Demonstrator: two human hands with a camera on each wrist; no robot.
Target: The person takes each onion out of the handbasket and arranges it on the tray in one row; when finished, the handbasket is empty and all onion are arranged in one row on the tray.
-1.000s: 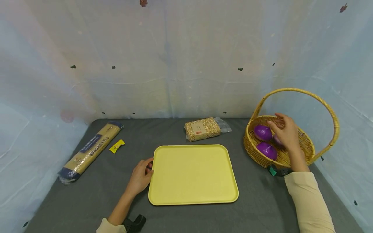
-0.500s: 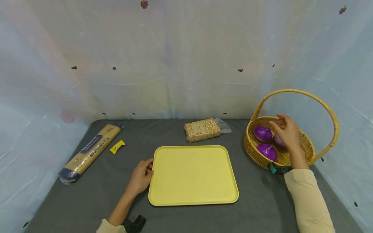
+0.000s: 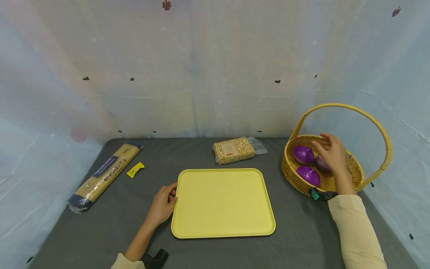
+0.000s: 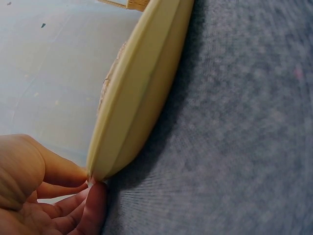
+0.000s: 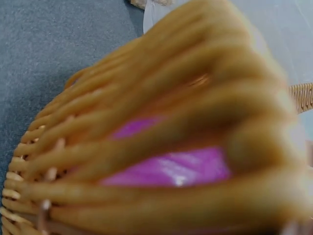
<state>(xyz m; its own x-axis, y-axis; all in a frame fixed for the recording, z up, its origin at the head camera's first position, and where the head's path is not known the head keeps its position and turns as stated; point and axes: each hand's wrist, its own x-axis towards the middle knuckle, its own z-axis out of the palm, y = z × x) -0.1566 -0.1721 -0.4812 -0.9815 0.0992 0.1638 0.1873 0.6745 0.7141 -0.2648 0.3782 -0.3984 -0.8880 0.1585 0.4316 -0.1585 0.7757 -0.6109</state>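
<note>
A yellow tray [image 3: 221, 201] lies flat in the middle of the grey table. My left hand [image 3: 172, 196] rests on the table at the tray's left edge. In the left wrist view, the left hand [image 4: 90, 185] has its thumb and a finger on either side of the tray's rim [image 4: 142, 93]. At the right stands a wicker basket [image 3: 291, 175] with a tall handle and three purple egg-shaped things: two in plain sight [image 3: 303, 154] [image 3: 308, 175] and one [image 3: 320, 163] partly under my right hand [image 3: 327, 149]. That hand hovers inside the basket with fingers spread. The right wrist view is blurred basket weave [image 5: 161, 98] over purple [image 5: 171, 169].
A long spaghetti pack [image 3: 105, 172] lies at the left, with a small yellow packet [image 3: 135, 169] beside it. A clear bag of grains [image 3: 234, 149] sits just behind the tray. Pale sheeting walls in the table at the back and both sides.
My right hand has shifted very slightly inside the basket. The left hand and the tray have not moved.
</note>
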